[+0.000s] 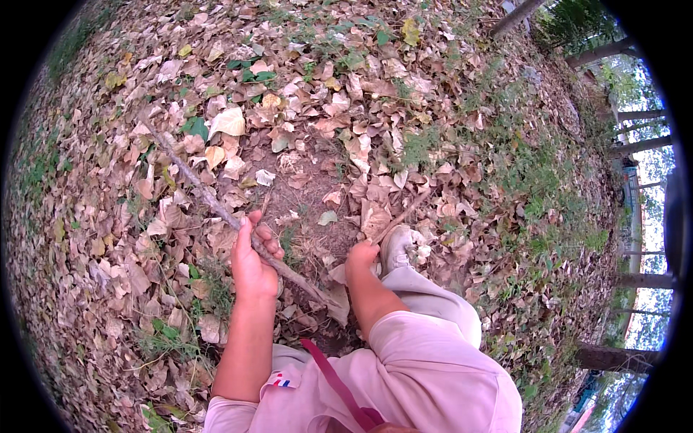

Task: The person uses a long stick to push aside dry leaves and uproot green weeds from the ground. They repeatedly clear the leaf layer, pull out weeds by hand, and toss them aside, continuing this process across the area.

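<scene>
A long grey-brown stick [196, 177] runs slantwise across my left hand [254, 252]. The thumb and curled fingers of that hand close round it, and its lower end reaches toward the dry leaves between my arms. My right hand [362, 258] is lower and to the right, bent at the wrist beside my shoe. A thinner brown stick [404, 215] comes out from its far side and points up to the right. The right hand looks closed on this stick, though most of its fingers are hidden behind the hand.
Dry fallen leaves [123, 209] cover the ground, with green weeds [534, 187] among them. A patch of bare soil [307, 198] lies ahead of my hands. My light shoe [397, 247] stands close by the right hand. Tree trunks [642, 146] rise at the far right.
</scene>
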Motion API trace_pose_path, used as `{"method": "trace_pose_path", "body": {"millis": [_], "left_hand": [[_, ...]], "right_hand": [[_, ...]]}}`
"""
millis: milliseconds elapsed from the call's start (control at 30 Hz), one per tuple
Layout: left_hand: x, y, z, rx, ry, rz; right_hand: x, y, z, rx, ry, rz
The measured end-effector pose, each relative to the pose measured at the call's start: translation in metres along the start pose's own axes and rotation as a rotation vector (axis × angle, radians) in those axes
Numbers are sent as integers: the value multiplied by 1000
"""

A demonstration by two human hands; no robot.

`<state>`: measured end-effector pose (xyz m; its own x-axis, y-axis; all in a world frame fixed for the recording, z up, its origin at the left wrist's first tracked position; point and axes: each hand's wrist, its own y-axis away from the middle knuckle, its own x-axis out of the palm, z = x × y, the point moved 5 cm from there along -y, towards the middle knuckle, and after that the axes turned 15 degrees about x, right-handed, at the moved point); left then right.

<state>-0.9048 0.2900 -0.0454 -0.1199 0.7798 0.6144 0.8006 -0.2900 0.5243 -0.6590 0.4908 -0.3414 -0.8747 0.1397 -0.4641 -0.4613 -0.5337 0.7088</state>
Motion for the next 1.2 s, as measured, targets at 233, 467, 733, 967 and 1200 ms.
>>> {"method": "trace_pose_path", "body": {"millis": [233, 467, 733, 967, 1200], "left_hand": [[-6, -10, -1, 16, -34, -23], [-28, -24, -26, 179, -119, -43], [-94, -26, -79, 433, -362, -214], [-72, 8, -122, 622, -424, -163], [-253, 65, -102, 577, -1652, -436]], "right_hand": [[125, 140, 20, -932, 689, 529], [163, 275, 109, -1003, 947, 663], [148, 143, 310, -771, 572, 452], [115, -26, 334, -426, 270, 404], [155, 75, 157, -888, 898, 1010]]}}
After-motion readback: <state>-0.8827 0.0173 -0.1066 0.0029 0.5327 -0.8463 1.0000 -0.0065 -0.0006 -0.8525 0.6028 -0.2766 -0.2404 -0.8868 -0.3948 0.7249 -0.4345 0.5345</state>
